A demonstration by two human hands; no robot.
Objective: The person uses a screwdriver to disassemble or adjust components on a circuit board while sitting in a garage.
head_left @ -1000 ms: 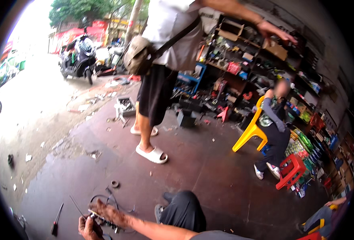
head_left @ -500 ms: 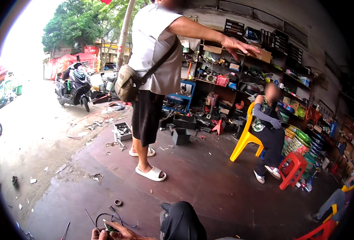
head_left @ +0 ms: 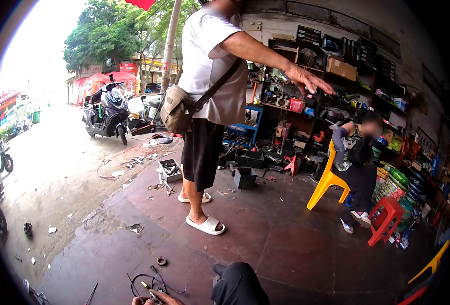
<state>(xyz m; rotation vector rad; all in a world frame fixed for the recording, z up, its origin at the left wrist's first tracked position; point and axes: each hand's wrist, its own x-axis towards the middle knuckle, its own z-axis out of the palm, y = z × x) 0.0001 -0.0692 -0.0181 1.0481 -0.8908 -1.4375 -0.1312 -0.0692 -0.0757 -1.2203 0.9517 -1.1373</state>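
At the lower edge my left hand [head_left: 142,301] and my right hand [head_left: 167,299] are close together, both partly cut off. Their fingers are closed around a small dark part, too hidden to name. A slim yellowish tip [head_left: 145,285] sticks up by the fingers. A black cable [head_left: 176,291] loops over the floor just beyond my hands. Farther out lies a dark ring-shaped roll [head_left: 161,261]. Left of my hands a thin dark rod [head_left: 91,294] points up from the lower edge.
A person [head_left: 212,76] in white slippers stands ahead, one arm stretched right. Another sits on a yellow chair [head_left: 328,178] beside a red stool [head_left: 386,221]. Grey bins [head_left: 245,178] and crowded shelves [head_left: 311,96] are behind. A scooter [head_left: 106,111] stands outside. My knee [head_left: 239,284] is right of my hands.
The whole view has shifted, so most things sit farther right and a little lower, my hands included. The seated person's head has turned. The standing person's arm stays stretched out.
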